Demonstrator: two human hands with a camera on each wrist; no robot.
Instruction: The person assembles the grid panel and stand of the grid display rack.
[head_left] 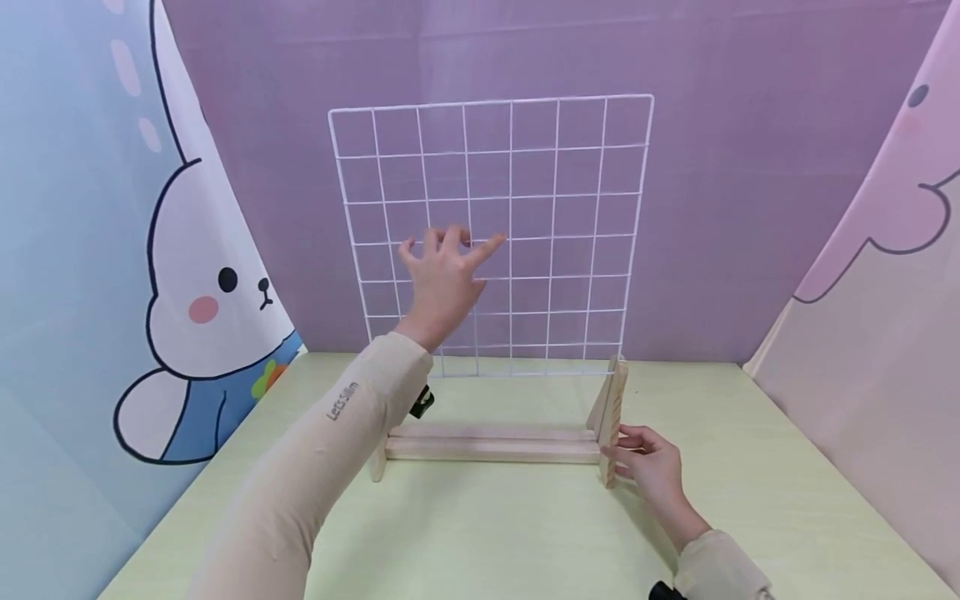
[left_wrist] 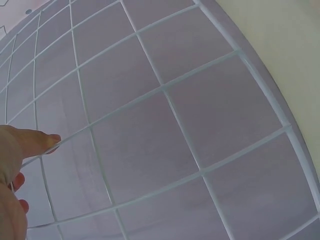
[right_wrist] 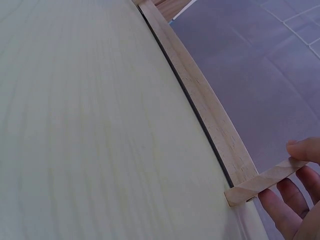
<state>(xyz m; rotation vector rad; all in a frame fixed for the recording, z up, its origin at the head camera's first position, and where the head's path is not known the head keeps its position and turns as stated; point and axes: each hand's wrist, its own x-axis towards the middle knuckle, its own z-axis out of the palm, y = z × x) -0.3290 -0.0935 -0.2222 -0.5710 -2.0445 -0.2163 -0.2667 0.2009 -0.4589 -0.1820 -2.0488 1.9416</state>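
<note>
A white wire grid panel [head_left: 532, 237] stands upright at the back, its lower right corner at the top of the wooden stand's right end piece. My left hand [head_left: 442, 279] is at the panel's left-middle, fingers at the wires and one fingertip lying along a wire in the left wrist view. A pale wooden stand [head_left: 495, 451] sits on the table, two end pieces joined by rails. My right hand [head_left: 654, 467] grips its right end piece [right_wrist: 265, 184] low down, thumb on one side and fingers on the other. My left forearm hides much of the stand's left end.
A pale green table [head_left: 487, 525] spreads under the stand. Behind it hangs a purple cloth [head_left: 735, 208]; a blue cloth with a cartoon rabbit [head_left: 225, 325] is at the left, a pink and cream one [head_left: 885, 333] at the right.
</note>
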